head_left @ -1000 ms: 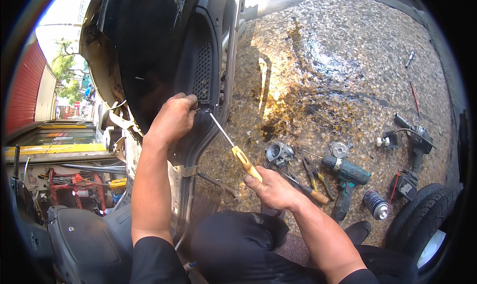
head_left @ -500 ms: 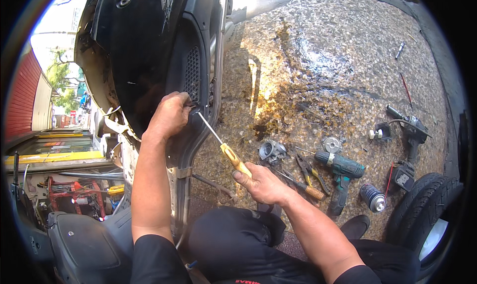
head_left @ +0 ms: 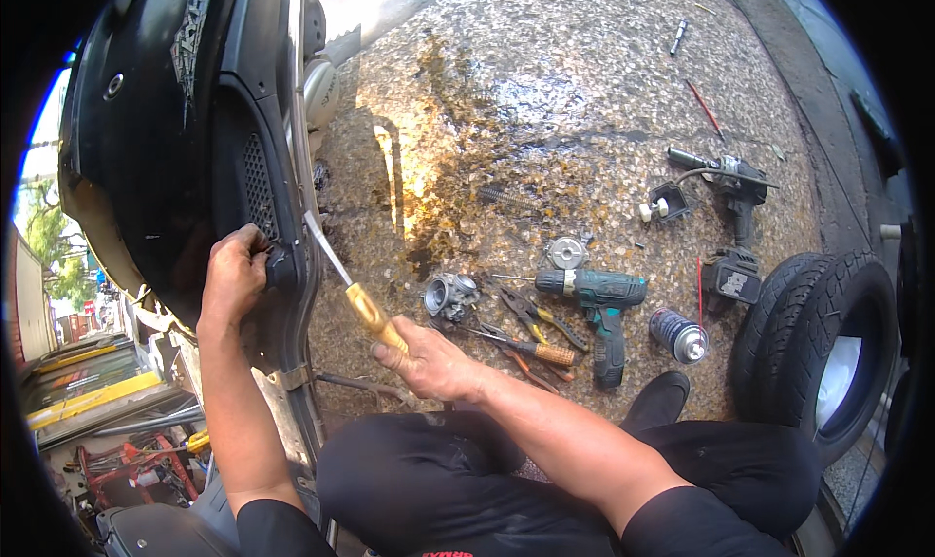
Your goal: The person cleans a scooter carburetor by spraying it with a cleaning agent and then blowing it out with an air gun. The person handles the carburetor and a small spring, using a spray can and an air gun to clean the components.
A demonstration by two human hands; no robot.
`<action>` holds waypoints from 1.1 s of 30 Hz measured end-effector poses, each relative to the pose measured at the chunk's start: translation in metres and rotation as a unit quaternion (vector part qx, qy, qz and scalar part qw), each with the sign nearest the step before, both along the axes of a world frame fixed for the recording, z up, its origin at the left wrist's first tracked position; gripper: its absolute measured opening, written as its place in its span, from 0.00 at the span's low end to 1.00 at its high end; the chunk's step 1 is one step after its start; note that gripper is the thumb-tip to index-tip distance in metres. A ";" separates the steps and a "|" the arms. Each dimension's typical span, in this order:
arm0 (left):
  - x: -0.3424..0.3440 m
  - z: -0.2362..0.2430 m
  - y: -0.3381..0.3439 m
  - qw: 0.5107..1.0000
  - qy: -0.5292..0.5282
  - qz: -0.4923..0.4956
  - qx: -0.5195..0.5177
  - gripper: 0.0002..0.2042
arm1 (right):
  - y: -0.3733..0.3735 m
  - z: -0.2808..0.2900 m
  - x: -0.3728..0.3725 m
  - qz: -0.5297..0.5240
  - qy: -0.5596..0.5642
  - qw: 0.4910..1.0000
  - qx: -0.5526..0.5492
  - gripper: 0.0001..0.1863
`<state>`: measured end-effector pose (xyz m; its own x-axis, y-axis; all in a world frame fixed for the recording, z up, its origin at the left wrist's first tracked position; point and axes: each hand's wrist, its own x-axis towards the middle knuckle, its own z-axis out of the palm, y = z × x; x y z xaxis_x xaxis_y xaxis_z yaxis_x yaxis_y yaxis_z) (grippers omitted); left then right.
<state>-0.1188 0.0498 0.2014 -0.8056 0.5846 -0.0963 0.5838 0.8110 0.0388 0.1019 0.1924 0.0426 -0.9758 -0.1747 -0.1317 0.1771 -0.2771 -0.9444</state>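
Observation:
My right hand (head_left: 426, 360) is wrapped round the yellow handle of a screwdriver (head_left: 336, 263). The long metal shaft points up and left, its tip overlapping the silver rail along the panel's edge. My left hand (head_left: 234, 273) is closed, thumb and fingertips pinched together at the lower end of the grille (head_left: 259, 182). What sits in that pinch is hidden. The grille belongs to a glossy black body panel (head_left: 161, 182) of a scooter-like vehicle, standing on my left.
On the pebbled ground lie a carburettor (head_left: 449, 295), pliers (head_left: 541, 318), a teal cordless drill (head_left: 594, 289), a spray can (head_left: 680, 335), a black cordless tool (head_left: 738, 221) and a wooden-handled screwdriver (head_left: 531, 348). Two tyres (head_left: 845, 314) stand at the right. Dark oily stains (head_left: 438, 197) mark the ground.
The view has swung to the right, so the vehicle and both hands sit further left. The screwdriver tip has moved from beside my left fingertips out to the panel's edge rail.

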 end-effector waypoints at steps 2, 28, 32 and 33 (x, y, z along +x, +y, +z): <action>0.007 0.004 0.007 0.998 0.044 0.010 -0.051 0.07 | -0.003 -0.017 0.008 -0.062 -0.102 0.986 -0.118 0.36; -0.013 -0.272 0.155 0.876 -0.333 0.171 0.305 0.09 | -0.001 -0.073 0.022 -0.237 -0.331 0.867 -0.287 0.34; -0.018 -0.263 0.125 0.752 -0.432 0.282 0.410 0.09 | -0.002 -0.062 0.015 -0.213 -0.260 0.903 -0.267 0.37; -0.016 -0.261 0.123 0.734 -0.438 0.297 0.426 0.08 | -0.004 -0.059 0.015 -0.199 -0.258 0.910 -0.255 0.38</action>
